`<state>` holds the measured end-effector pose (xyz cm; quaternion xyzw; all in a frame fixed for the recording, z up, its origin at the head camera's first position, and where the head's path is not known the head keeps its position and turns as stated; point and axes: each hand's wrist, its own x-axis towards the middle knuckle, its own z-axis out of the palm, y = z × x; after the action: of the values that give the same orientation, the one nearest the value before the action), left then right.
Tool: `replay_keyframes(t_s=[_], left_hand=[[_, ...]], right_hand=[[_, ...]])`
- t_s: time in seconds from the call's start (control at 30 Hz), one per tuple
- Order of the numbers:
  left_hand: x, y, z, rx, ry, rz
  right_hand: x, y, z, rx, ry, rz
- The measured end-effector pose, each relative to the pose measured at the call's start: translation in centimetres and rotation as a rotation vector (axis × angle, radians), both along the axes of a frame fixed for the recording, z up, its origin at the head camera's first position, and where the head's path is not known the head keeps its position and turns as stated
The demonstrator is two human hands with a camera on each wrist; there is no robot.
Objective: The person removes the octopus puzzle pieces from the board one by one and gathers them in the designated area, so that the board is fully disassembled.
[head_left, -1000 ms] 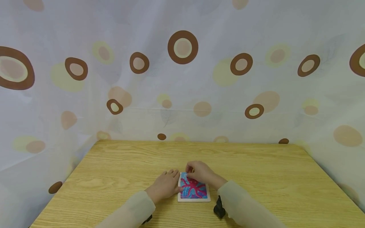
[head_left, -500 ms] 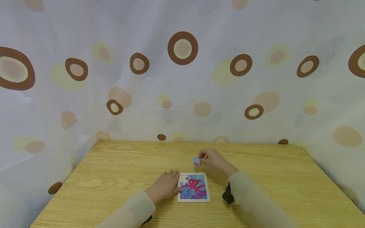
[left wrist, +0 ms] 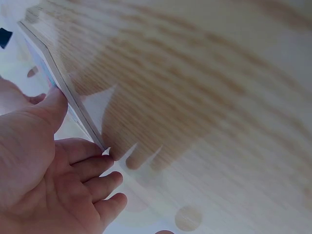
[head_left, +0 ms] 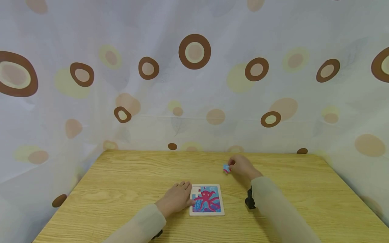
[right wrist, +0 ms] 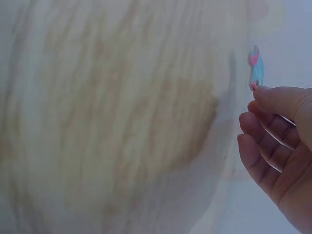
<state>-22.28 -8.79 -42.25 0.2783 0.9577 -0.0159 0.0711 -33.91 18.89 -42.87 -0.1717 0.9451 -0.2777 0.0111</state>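
A square jigsaw puzzle [head_left: 207, 203] with a pink octopus on blue lies in a white frame on the table. Its upper left corner shows a bare white gap. My left hand [head_left: 175, 199] rests along the frame's left side, fingers fairly straight and thumb over the edge; in the left wrist view the thumb and index finger touch the board's rim [left wrist: 73, 95]. My right hand [head_left: 243, 166] pinches a blue and pink puzzle piece [head_left: 226, 168] between thumb and fingertips, up and to the right of the puzzle. That piece [right wrist: 257, 68] appears held above the table in the right wrist view.
The wooden table [head_left: 136, 172] meets a pale curtain [head_left: 194, 101] with brown and beige circles at its back and sides. Dark wrist devices [head_left: 250, 199] sit by the sleeves.
My right hand has lifted the corner piece out of the puzzle and carried it up and to the right, exposing the white gap. The left hand stays in place.
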Motion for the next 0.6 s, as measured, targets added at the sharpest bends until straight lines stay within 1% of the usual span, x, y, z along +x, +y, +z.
replay_keyframes(t_s=[0.2, 0.4, 0.6], left_hand=[[0.03, 0.07, 0.11, 0.005, -0.009, 0.005], [0.03, 0.10, 0.15, 0.004, -0.008, 0.009], [0.00, 0.07, 0.12, 0.004, -0.017, 0.013]], right_hand=[[0.05, 0.08, -0.47, 0.061, 0.017, 0.016], [0.20, -0.08, -0.26, 0.075, 0.021, 0.042], [0.21, -0.10, -0.36, 0.089, 0.014, 0.042]])
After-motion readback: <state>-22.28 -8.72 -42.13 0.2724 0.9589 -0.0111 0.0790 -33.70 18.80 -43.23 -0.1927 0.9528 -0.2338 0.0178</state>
